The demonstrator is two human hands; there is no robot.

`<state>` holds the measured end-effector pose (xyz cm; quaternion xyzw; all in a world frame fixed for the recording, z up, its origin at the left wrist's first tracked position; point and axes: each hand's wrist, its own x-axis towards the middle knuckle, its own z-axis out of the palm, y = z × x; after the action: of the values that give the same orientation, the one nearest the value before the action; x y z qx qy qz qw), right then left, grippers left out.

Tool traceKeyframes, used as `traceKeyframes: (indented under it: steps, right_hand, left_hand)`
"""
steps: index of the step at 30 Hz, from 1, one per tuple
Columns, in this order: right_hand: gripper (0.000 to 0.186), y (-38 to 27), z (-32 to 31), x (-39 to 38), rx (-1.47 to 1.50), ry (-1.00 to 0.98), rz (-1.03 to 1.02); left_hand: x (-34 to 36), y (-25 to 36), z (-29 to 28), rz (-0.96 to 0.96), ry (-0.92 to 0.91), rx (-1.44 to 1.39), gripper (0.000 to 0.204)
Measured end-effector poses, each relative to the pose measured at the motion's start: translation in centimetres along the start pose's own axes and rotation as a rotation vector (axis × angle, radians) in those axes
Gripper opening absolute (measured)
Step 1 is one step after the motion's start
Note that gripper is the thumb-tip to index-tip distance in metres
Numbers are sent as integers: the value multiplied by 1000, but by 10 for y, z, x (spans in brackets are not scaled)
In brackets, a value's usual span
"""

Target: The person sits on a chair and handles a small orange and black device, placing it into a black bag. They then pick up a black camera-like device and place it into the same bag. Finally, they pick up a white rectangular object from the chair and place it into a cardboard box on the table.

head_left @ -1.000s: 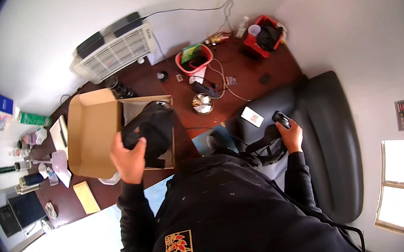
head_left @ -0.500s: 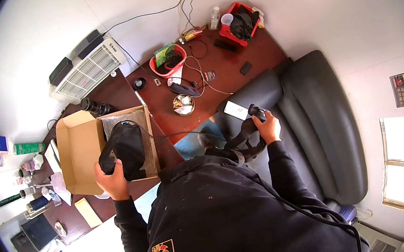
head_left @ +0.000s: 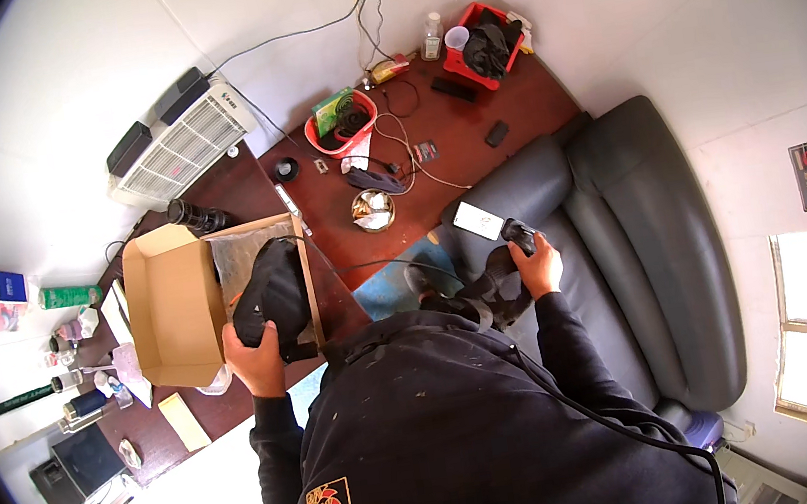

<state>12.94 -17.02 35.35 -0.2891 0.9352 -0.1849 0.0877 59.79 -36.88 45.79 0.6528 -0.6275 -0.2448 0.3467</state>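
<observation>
My left hand (head_left: 256, 364) is closed on the near left edge of a black fabric bag (head_left: 281, 279). That bag rests over the open cardboard box (head_left: 172, 311), whose plastic-lined inside shows beside it. A small black object (head_left: 519, 233) with a shiny face sits in my closed right hand (head_left: 538, 267), above the seat; its exact kind is unclear. Black straps (head_left: 498, 281) hang beside that hand and seem joined to the object. From the bag, a thin black cable (head_left: 380, 263) runs across toward the straps.
A dark leather sofa (head_left: 660, 251) stands at the right, with a white card-like item (head_left: 478, 221) on its arm. On the red-brown table (head_left: 336, 195) are a metal bowl (head_left: 373, 211), a red basket (head_left: 370, 130) and a red bin (head_left: 513, 62). A white slatted appliance (head_left: 184, 143) stands behind the box.
My left hand has moved right with the bag's edge, and the bag has folded over toward the box's right side. My right hand keeps its hold, almost unmoved. The view has shifted slightly.
</observation>
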Motion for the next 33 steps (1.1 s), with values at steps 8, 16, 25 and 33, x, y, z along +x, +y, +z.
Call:
traceKeyframes:
  steps: [8, 16, 25, 33]
  right_hand:
    - [60, -1, -7, -6, 24, 27, 10]
    - [57, 12, -2, -10, 30, 72, -18]
    - [59, 14, -9, -11, 40, 50, 4]
    - [64, 10, -15, -13, 45, 22, 19]
  left_hand:
    - [-4, 6, 4, 36, -45, 65, 37]
    - [-6, 5, 5, 46, -91, 115, 44]
    - [-8, 10, 6, 67, -84, 67, 49]
    - [-11, 7, 11, -32, -186, -61, 31]
